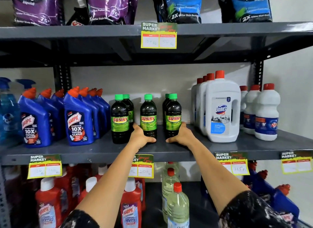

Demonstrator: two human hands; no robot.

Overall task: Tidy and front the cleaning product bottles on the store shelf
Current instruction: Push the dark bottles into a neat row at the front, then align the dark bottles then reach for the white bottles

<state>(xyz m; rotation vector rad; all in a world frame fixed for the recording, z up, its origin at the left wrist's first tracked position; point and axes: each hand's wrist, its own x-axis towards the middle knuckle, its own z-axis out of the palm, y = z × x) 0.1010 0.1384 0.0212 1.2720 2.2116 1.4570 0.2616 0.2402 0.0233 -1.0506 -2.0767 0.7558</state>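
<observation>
Dark green-capped Sunny bottles stand in three short rows on the grey middle shelf (169,151). My left hand (141,136) is wrapped around the base of the middle Sunny bottle (148,114), label facing out. My right hand (180,134) grips the base of the right front Sunny bottle (173,114), with another bottle behind it. The left Sunny bottle (119,119) stands untouched at the front, one more behind it. Both held bottles are upright on the shelf.
Blue Harpic bottles (77,119) fill the shelf to the left, beside blue spray bottles (8,112). White Domex jugs (221,112) and smaller white bottles (265,115) stand to the right. Detergent pouches (108,5) sit above; red Harpic bottles (48,204) and clear bottles (177,204) below.
</observation>
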